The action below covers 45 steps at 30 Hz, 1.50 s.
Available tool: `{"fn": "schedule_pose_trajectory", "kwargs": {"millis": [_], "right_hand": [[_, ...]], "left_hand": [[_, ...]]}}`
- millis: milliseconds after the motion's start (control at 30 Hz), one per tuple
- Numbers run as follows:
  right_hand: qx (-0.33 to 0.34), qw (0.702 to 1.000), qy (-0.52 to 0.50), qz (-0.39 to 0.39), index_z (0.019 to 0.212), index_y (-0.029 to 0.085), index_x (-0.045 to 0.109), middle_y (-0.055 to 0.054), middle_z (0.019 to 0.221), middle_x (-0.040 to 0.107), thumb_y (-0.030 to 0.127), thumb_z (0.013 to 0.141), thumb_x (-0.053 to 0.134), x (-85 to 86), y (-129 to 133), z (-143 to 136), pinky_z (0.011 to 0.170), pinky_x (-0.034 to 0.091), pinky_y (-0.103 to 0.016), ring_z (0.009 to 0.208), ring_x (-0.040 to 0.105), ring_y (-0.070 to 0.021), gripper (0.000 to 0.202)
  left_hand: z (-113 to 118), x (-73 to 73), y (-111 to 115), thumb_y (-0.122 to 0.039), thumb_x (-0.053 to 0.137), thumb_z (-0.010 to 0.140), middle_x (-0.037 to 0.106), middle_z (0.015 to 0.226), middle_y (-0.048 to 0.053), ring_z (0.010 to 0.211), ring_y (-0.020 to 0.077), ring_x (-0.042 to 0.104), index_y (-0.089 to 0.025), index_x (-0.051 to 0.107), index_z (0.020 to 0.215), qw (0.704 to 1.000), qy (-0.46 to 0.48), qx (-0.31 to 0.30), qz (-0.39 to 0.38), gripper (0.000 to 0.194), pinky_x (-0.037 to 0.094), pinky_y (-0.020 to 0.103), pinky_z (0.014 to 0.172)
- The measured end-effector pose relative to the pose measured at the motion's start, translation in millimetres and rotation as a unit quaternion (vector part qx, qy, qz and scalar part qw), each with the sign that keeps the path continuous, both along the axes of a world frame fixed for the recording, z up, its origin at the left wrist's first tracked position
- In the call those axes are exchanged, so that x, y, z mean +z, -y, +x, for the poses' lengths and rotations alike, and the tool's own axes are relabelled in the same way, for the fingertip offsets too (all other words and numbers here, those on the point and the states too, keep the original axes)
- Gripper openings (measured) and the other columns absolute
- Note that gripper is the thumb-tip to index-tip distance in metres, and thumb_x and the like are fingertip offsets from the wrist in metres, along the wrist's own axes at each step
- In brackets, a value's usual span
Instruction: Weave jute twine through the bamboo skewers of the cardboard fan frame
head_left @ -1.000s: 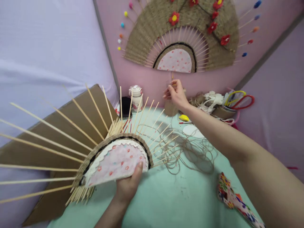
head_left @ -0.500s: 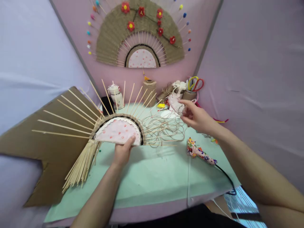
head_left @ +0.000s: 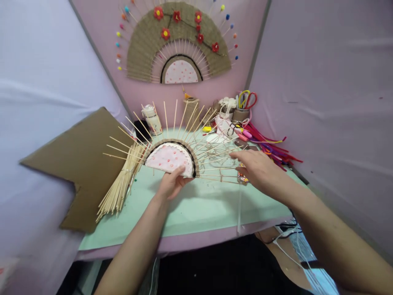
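Left grip (head_left: 172, 183) on pink-centred, half-round, stick-rayed fan (head_left: 167, 158)

fan (head_left: 164, 159) | semicircular, pink, red-dotted | black-striped rim (head_left: 193, 160) | bare sticks (head_left: 175, 115) radiating | in left grip (head_left: 172, 184)

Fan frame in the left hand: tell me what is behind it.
Through the gaps in the fan frame show a white bottle, a twine spool and loose twine. Whatever lies directly behind its patterned centre is covered, and part of the left hand is hidden there.
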State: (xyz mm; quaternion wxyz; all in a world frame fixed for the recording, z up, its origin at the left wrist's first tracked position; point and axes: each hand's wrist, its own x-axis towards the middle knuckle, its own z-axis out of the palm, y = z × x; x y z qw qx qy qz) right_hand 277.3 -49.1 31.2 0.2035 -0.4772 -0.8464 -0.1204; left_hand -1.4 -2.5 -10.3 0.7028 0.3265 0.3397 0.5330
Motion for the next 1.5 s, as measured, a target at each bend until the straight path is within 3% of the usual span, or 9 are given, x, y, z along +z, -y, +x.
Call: {"fn": "schedule_pose_trajectory", "kwargs": {"millis": [167,300,600,767,1067,1267,1500], "right_hand": [[0.016,0.999,0.0,0.045,0.127,0.024,0.055,-0.012,0.119,0.063,0.015,0.092,0.045,8.7,16,-23,0.086,0.046,-0.043,0.106,0.058,-0.0268,0.037],[0.025,0.999,-0.001,0.048,0.123,0.024,0.059,-0.012,0.11,0.065,0.014,0.092,0.045,6.4,17,-37,0.082,0.048,-0.042,0.101,0.058,-0.0265,0.036],[0.044,0.997,-0.014,0.056,0.121,0.017,0.061,-0.014,0.113,0.063,0.012,0.09,0.052,-0.4,15,-43,0.082,0.048,-0.044,0.103,0.055,-0.0278,0.032],[0.052,0.996,-0.03,0.063,0.119,0.016,0.061,-0.014,0.112,0.062,0.012,0.089,0.055,-4.9,13,-42,0.082,0.047,-0.04,0.103,0.054,-0.0265,0.031],[0.084,0.993,-0.077,0.037,0.119,0.019,0.062,-0.012,0.108,0.063,0.011,0.087,0.059,-6.1,13,-36,0.086,0.046,-0.042,0.104,0.054,-0.0256,0.033],[0.073,0.993,-0.067,0.068,0.116,0.018,0.063,-0.012,0.108,0.066,0.011,0.087,0.06,-12.4,13,-35,0.087,0.044,-0.043,0.103,0.055,-0.0262,0.03],[0.062,0.994,-0.077,0.041,0.12,0.019,0.061,-0.012,0.111,0.065,0.014,0.086,0.061,-13.6,13,-31,0.088,0.045,-0.041,0.104,0.057,-0.0256,0.034]], "left_hand": [[-2,-7.6,5,-0.019,0.08,0.064,0.072,0.094,0.001,0.076,0.0149,0.067,-0.019,0.063,0.103,1.0,0.015,-0.017,-0.009,0.042,0.059,0.03,0.069],[-4,-12.9,6,-0.017,0.081,0.063,0.072,0.095,0.001,0.077,0.0145,0.067,-0.019,0.063,0.106,0.999,0.021,-0.028,-0.012,0.047,0.058,0.029,0.069],[-3,-14.7,5,-0.018,0.083,0.06,0.072,0.1,0.003,0.082,0.0173,0.067,-0.02,0.061,0.114,0.999,0.021,-0.042,-0.003,0.058,0.057,0.031,0.072],[7,-13.2,13,-0.018,0.085,0.055,0.072,0.107,0.005,0.093,0.0213,0.067,-0.023,0.057,0.123,1.0,0.018,-0.007,0.019,0.074,0.055,0.031,0.077],[22,-12.5,26,-0.014,0.086,0.05,0.07,0.116,0.006,0.115,0.0251,0.061,-0.024,0.057,0.126,0.998,0.002,0.057,0.022,0.082,0.049,0.033,0.094],[21,-11.9,26,-0.02,0.088,0.048,0.071,0.113,0.009,0.112,0.0284,0.062,-0.022,0.059,0.123,1.0,0.002,0.021,-0.006,0.08,0.052,0.037,0.09],[27,-14.6,31,-0.012,0.085,0.052,0.073,0.106,0.007,0.104,0.0233,0.066,-0.019,0.066,0.11,0.998,-0.001,0.056,-0.034,0.062,0.054,0.03,0.084]]}}
